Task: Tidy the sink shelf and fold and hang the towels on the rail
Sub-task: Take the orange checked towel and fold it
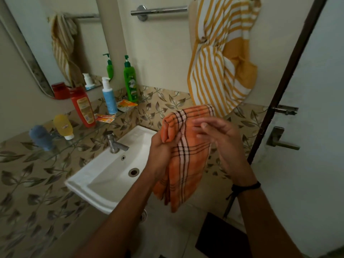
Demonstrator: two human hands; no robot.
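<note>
An orange checked towel (pixel 188 161) hangs in front of me, to the right of the sink. My left hand (pixel 163 151) grips its bunched upper left part. My right hand (pixel 219 138) is beside the towel's right edge, fingers slightly curled and blurred; whether it pinches the cloth I cannot tell. A yellow-and-white striped towel (pixel 219 58) hangs crumpled over the right end of the steel rail (pixel 158 10). On the glass shelf (pixel 89 133) stand a red bottle (pixel 83 107), a blue-and-white pump bottle (pixel 109 97), a green pump bottle (pixel 131 82), a yellow bottle (pixel 63 126), a blue item (pixel 41 137) and orange sachets (pixel 125 105).
The white sink (pixel 104 175) with a steel tap (pixel 114 142) sits below the shelf. A mirror (pixel 61 43) hangs at the upper left. A door with a handle (pixel 279 140) and latch (pixel 284 109) stands at the right. A dark mat (pixel 221 237) lies on the floor.
</note>
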